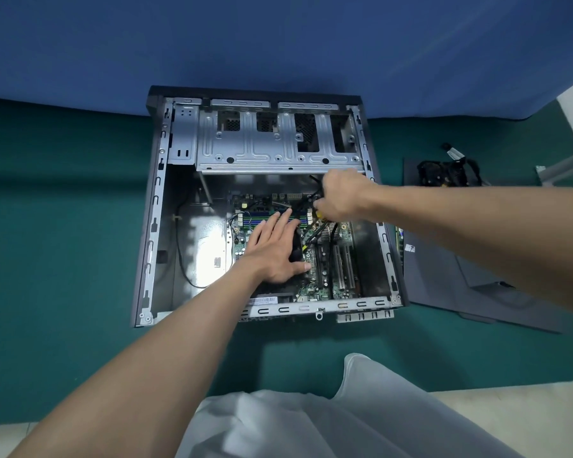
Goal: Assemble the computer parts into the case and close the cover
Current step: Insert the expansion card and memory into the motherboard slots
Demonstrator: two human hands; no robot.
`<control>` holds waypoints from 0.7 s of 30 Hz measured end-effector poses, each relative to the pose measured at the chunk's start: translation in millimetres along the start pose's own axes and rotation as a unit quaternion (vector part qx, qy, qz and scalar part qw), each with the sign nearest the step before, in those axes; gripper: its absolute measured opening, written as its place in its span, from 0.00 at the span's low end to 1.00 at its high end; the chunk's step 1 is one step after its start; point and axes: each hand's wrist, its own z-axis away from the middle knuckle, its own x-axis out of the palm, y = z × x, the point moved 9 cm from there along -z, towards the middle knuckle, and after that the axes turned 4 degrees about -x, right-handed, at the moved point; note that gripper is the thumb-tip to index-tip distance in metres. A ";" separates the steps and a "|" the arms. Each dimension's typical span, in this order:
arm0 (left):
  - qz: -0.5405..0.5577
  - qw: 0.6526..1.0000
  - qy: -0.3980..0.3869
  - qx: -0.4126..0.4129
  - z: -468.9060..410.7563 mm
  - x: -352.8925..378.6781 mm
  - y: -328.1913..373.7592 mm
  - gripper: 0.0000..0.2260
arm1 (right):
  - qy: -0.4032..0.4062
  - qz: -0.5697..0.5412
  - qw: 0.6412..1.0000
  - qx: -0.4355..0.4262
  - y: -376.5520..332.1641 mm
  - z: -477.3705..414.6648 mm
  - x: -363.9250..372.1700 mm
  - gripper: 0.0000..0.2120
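White-clothed lap (311, 418) nearest; beyond it the left hand (275, 249) lies flat, fingers spread, steadying the motherboard (311, 289) in the open case (154, 226), likely so the right hand (341, 198), curled around black cables (314, 235), can seat them. Alongside lies the cover (444, 276).

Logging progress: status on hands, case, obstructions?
Left hand flat over green motherboard. Right hand grips black cables. Grey metal case open; dark grey cover panel lying right.
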 end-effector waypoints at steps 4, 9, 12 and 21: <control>0.003 1.000 0.003 0.003 -0.1 -1.2 0.9 0.41 | -0.094 -0.031 0.995 0.021 -2.9 5.7 8.0 0.13; -0.005 1.000 0.002 -0.003 0.5 -1.3 0.5 0.43 | 0.003 0.409 0.866 -0.287 -61.6 28.6 8.6 0.09; -0.007 1.000 0.002 -0.002 1.1 -1.2 2.3 0.43 | 0.035 0.455 0.813 -0.362 -64.0 36.8 16.3 0.13; 0.005 1.000 0.002 0.004 1.9 -3.2 3.1 0.42 | -0.081 0.058 0.995 -0.008 -16.4 5.4 3.9 0.11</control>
